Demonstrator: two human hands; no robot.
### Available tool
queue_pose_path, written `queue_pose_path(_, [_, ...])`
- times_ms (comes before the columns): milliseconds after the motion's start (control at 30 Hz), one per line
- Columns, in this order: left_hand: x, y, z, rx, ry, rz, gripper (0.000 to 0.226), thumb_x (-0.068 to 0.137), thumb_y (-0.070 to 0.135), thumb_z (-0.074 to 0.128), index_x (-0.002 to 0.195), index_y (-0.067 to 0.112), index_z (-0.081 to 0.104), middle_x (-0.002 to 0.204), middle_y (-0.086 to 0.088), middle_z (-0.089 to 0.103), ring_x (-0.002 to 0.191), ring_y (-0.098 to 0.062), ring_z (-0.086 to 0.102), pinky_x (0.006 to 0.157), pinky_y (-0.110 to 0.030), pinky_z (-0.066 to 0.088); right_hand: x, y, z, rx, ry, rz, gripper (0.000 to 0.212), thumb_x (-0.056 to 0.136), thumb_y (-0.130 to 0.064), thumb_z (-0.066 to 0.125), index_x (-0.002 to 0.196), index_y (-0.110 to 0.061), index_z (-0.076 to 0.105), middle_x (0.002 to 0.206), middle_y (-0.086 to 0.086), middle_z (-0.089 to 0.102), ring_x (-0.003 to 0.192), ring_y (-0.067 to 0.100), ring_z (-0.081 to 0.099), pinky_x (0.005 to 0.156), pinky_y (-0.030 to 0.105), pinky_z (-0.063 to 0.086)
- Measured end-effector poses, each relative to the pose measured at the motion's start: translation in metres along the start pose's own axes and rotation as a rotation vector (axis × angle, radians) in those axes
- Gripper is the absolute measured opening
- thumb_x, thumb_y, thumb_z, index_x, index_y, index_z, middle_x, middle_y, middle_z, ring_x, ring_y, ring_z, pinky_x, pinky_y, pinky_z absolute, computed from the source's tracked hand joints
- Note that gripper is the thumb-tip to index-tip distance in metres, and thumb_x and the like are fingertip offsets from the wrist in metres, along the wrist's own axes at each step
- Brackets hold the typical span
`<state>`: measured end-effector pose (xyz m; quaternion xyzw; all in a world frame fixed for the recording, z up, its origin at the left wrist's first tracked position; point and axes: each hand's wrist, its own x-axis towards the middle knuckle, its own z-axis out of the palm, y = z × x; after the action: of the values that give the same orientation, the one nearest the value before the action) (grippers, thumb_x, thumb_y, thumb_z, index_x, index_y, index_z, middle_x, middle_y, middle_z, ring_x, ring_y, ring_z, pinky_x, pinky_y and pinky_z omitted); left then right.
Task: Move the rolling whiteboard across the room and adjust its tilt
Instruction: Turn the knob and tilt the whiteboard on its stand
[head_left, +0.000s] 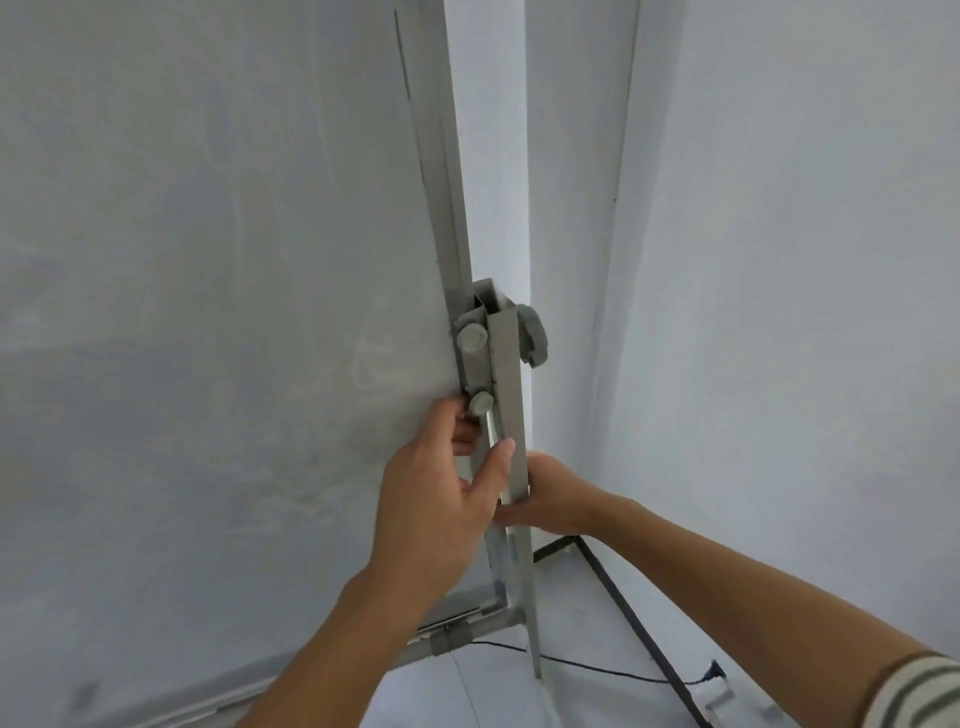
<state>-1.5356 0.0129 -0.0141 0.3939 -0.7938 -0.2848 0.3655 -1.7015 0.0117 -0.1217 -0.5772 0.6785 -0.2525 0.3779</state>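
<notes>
— Gripping what? 
— Left hand (441, 499) pinches the whiteboard (208, 312) edge; right hand (550, 499) wraps the upright post (506, 415). 
— And the knob (535, 338)? 
— Straight above, nearer the right.

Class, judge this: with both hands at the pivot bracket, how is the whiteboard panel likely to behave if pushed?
The whiteboard panel looks broad and rigid, so it probably swings stiffly about its pivot bracket. The slim upright post suggests it may wobble.
</notes>
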Motion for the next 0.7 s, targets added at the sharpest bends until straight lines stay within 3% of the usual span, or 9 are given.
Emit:
queue_pose_path(100, [0.004, 0.014, 0.012, 0.074, 0.135, -0.092, 0.027, 0.083, 0.039, 0.068, 0.098, 0.022, 0.054, 0.083, 0.007, 0.07, 0.08, -0.011, 0.069, 0.071, -0.04, 0.058, 0.013, 0.015, 0.006, -0.044, -0.078, -0.045, 0.036, 0.071, -0.019, 0.074, 0.065, -0.048, 0.053, 0.065, -0.016, 0.06, 0.063, 0.004, 0.056, 0.067, 0.033, 0.052])
queue_pose_path(200, [0.007, 0.028, 0.019, 0.142, 0.234, -0.162, 0.034, 0.08, 0.042, 0.071, 0.094, 0.016, 0.056, 0.073, 0.01, 0.068, 0.069, -0.012, 0.07, 0.067, -0.04, 0.059, 0.012, 0.028, 0.009, -0.041, -0.103, -0.094, 0.029, 0.068, -0.023, 0.074, 0.081, -0.039, 0.053, 0.079, -0.01, 0.062, 0.076, 0.018, 0.061, 0.072, 0.038, 0.056])
queue_pose_path(300, [-0.002, 0.045, 0.025, 0.18, 0.295, -0.207, 0.043, 0.076, 0.045, 0.074, 0.097, 0.012, 0.058, 0.072, 0.005, 0.072, 0.067, -0.016, 0.071, 0.066, -0.041, 0.06, 0.002, 0.032, 0.009, -0.062, -0.145, -0.149, 0.039, 0.065, -0.035, 0.072, 0.098, -0.028, 0.053, 0.092, 0.0, 0.063, 0.085, 0.024, 0.056, 0.072, 0.036, 0.053])
queue_pose_path(400, [-0.022, 0.059, 0.028, 0.213, 0.32, -0.244, 0.046, 0.074, 0.048, 0.074, 0.101, 0.015, 0.057, 0.075, 0.004, 0.073, 0.069, -0.016, 0.072, 0.067, -0.04, 0.06, -0.019, 0.036, 0.015, -0.084, -0.13, -0.176, 0.049, 0.068, -0.036, 0.072, 0.112, -0.023, 0.055, 0.085, -0.006, 0.06, 0.079, 0.02, 0.055, 0.065, 0.03, 0.047])
queue_pose_path(500, [-0.051, 0.073, 0.028, 0.211, 0.316, -0.254, 0.047, 0.075, 0.047, 0.074, 0.104, 0.015, 0.056, 0.08, 0.001, 0.075, 0.07, -0.015, 0.073, 0.068, -0.038, 0.061, -0.049, 0.038, 0.026, -0.092, -0.117, -0.199, 0.044, 0.074, -0.03, 0.074, 0.112, -0.02, 0.054, 0.082, -0.01, 0.054, 0.073, 0.014, 0.054, 0.063, 0.026, 0.048])
queue_pose_path(700, [-0.128, 0.098, 0.019, 0.21, 0.286, -0.221, 0.037, 0.078, 0.043, 0.073, 0.095, 0.021, 0.049, 0.082, 0.002, 0.073, 0.071, -0.015, 0.073, 0.069, -0.033, 0.061, -0.13, 0.038, 0.06, -0.072, -0.092, -0.168, 0.047, 0.072, -0.035, 0.071, 0.113, -0.017, 0.056, 0.091, 0.001, 0.063, 0.081, 0.022, 0.062, 0.075, 0.045, 0.059])
